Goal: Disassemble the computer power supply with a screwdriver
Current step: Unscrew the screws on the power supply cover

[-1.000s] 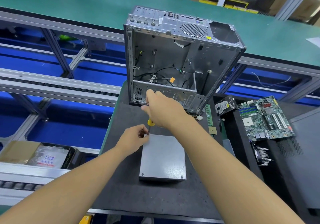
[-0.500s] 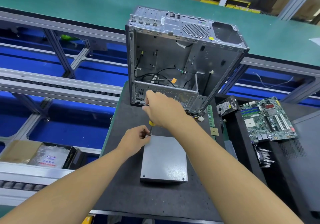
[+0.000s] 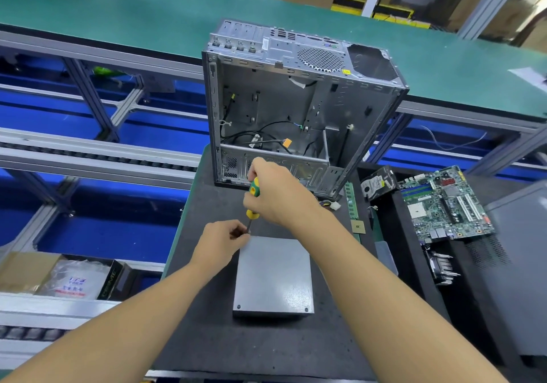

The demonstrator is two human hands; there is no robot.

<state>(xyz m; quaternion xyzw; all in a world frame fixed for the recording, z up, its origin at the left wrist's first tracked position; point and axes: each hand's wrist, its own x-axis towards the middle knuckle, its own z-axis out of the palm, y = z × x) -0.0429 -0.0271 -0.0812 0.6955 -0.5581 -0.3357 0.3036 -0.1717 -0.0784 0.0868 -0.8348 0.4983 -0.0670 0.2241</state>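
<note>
You worked in bright, even overhead light. The power supply (image 3: 273,276), just in front of the computer case (image 3: 296,101), carried a soft sheen on its lid and threw a thin shadow on the desk (image 3: 207,338). Behind and beside the case, straight rails (image 3: 97,145) bowed, and the far corners were blurred.

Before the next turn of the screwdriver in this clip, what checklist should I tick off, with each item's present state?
1. Right hand grips the yellow-and-green screwdriver by its handle: ok.
2. Left hand pinches the shaft near the far left corner of the flat grey metal power supply box: ok.
3. Tip seated in a screw: cannot tell, the left hand hides it.
4. Box lies flat on the black mat: ok.
5. Open grey metal computer case stands apart behind the box: ok.
</note>
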